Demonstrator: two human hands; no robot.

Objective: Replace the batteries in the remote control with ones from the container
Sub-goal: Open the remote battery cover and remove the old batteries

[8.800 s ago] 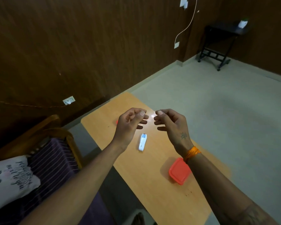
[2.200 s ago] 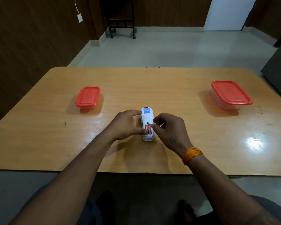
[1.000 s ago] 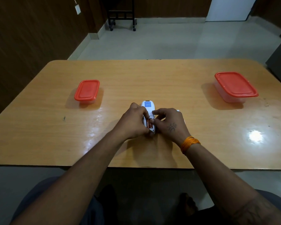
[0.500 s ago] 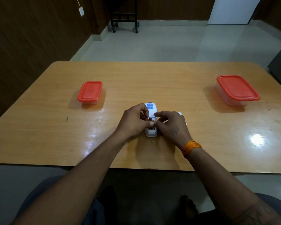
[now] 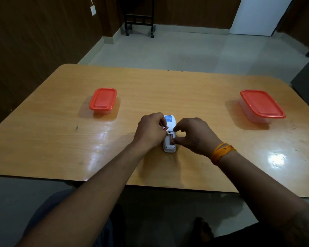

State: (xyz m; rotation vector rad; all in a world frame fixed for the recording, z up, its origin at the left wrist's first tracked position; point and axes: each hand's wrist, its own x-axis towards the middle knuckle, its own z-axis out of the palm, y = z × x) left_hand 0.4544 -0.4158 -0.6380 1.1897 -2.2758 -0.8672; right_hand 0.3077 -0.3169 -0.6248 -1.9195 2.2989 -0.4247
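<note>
The white remote control (image 5: pixel 169 122) lies back up on the wooden table (image 5: pixel 168 90), and its battery compartment is uncovered. My left hand (image 5: pixel 150 131) pinches a red battery (image 5: pixel 165 128) just above the compartment's left side. My right hand (image 5: pixel 193 134) has its forefinger and thumb curled onto the remote's right edge, the thumb tip against a second red battery (image 5: pixel 171 139) still lying in the compartment. A small container with a red lid (image 5: pixel 103 99) stands at the left, and a larger one (image 5: pixel 261 104) at the right. Both lids are on.
The table's near edge (image 5: pixel 150 184) runs just below my forearms. A black wheeled stand (image 5: pixel 138 16) is by the far wall, and a dark cabinet (image 5: pixel 307 75) stands beyond the table's right corner.
My left hand has lifted one red battery up and left out of the compartment. My right hand has stayed on the remote.
</note>
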